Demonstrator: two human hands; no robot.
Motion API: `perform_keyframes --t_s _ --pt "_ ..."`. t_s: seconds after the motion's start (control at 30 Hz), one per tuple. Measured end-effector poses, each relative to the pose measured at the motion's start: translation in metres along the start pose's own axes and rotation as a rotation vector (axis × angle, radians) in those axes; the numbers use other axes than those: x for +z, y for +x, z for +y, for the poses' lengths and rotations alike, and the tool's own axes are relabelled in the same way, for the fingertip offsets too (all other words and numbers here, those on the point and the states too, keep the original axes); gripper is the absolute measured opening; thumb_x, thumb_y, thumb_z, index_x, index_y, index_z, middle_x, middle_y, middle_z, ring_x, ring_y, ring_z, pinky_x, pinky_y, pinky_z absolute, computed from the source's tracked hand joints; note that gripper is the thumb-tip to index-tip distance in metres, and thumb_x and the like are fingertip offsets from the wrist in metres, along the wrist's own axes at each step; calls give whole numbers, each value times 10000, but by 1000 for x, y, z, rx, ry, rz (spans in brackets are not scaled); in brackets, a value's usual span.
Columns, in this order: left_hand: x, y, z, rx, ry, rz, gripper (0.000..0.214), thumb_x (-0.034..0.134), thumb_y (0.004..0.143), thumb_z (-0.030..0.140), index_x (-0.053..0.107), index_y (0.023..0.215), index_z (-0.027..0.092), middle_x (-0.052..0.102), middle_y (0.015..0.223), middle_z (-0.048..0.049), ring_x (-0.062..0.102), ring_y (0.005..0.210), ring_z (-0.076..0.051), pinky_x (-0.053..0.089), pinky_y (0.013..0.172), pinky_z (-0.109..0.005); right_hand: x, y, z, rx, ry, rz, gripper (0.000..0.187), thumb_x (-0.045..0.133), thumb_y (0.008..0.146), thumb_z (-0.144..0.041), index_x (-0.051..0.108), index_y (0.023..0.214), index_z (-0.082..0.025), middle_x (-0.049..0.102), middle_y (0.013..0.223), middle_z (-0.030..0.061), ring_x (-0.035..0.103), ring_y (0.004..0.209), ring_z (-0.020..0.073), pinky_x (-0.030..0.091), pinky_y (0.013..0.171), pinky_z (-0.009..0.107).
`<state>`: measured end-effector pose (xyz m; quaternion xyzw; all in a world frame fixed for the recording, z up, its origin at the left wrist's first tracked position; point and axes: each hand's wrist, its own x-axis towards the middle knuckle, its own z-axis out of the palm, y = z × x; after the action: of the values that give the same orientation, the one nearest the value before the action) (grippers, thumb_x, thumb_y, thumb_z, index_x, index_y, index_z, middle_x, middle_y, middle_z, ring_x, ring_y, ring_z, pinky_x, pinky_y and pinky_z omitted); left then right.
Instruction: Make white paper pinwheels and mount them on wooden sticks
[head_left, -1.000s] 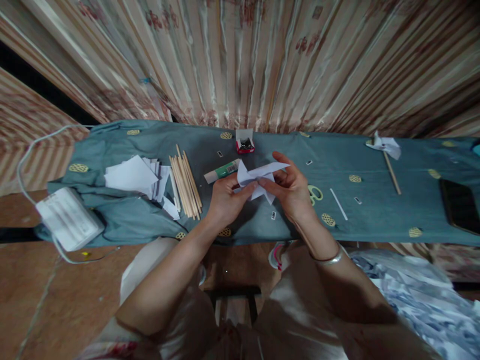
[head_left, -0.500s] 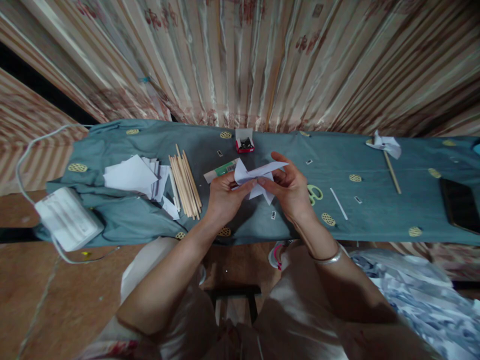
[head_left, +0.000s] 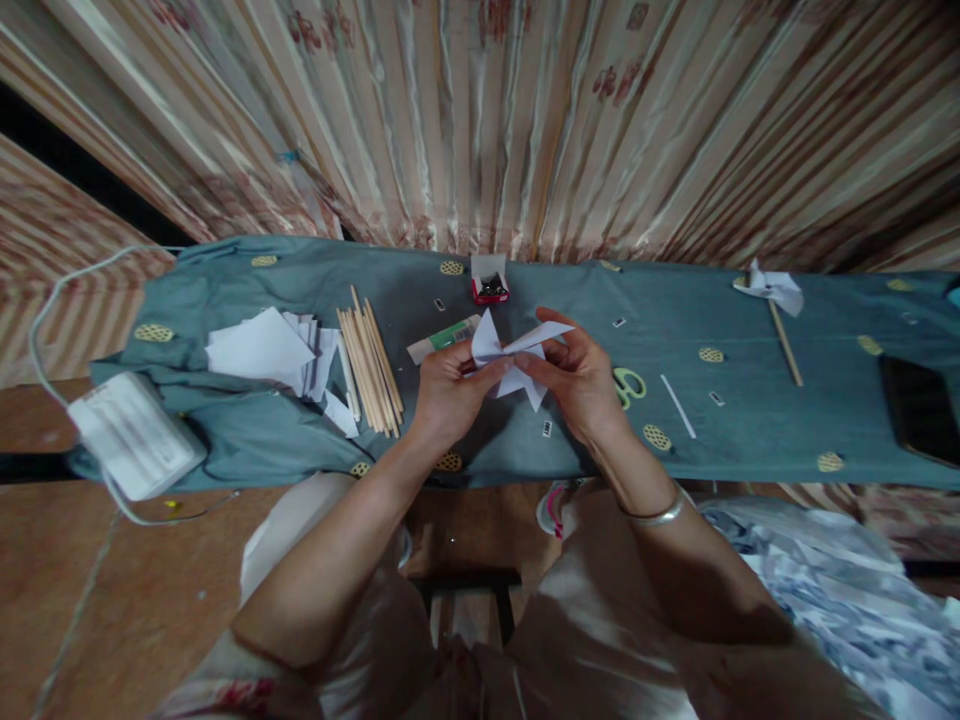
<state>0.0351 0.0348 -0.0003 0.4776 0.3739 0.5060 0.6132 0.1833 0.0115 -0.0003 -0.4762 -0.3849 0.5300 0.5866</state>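
Observation:
Both my hands hold a folded white paper pinwheel (head_left: 513, 362) above the middle of a table covered in teal cloth (head_left: 750, 420). My left hand (head_left: 450, 392) pinches its left side with thumb and fingers. My right hand (head_left: 581, 378) grips its right side, fingers curled behind the paper points. A silver bangle sits on my right wrist. A green and white glue stick (head_left: 444, 340) lies just behind the pinwheel, partly hidden by it.
A bundle of wooden sticks (head_left: 369, 362) and a pile of white paper pieces (head_left: 270, 352) lie at the left. A small red box (head_left: 490, 285) is at the back, green scissors (head_left: 628, 385) by my right hand, a finished pinwheel on a stick (head_left: 772, 300), and a dark phone (head_left: 919, 410) at far right.
The pinwheel has been turned slightly between my fingers and lifted a little; my hands stay in nearly the same place.

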Motion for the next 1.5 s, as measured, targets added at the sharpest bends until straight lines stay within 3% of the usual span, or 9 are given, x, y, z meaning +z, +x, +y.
perform_keyframes --t_s 0.17,0.87,1.5 --pt "0 0 1 -2 7 2 276 869 638 417 751 713 179 663 618 29 558 556 -89 467 535 -205 1 0 2 3 5 21 590 886 615 -348 600 1129 -294 750 780 -65 714 715 167 579 685 296" --pt "-2 2 -2 15 -23 -14 251 846 660 363 760 807 179 739 760 1 638 665 -126 539 660 -263 -3 1 2 -7 4 36 585 876 621 -309 607 1139 -281 754 814 -58 708 722 158 581 718 307" --pt "-2 2 -2 6 -5 9 198 836 662 309 730 749 166 687 684 15 579 614 -110 466 592 -230 4 1 -1 51 57 59 590 907 544 -299 636 1067 -263 754 808 -55 714 729 174 593 731 319"
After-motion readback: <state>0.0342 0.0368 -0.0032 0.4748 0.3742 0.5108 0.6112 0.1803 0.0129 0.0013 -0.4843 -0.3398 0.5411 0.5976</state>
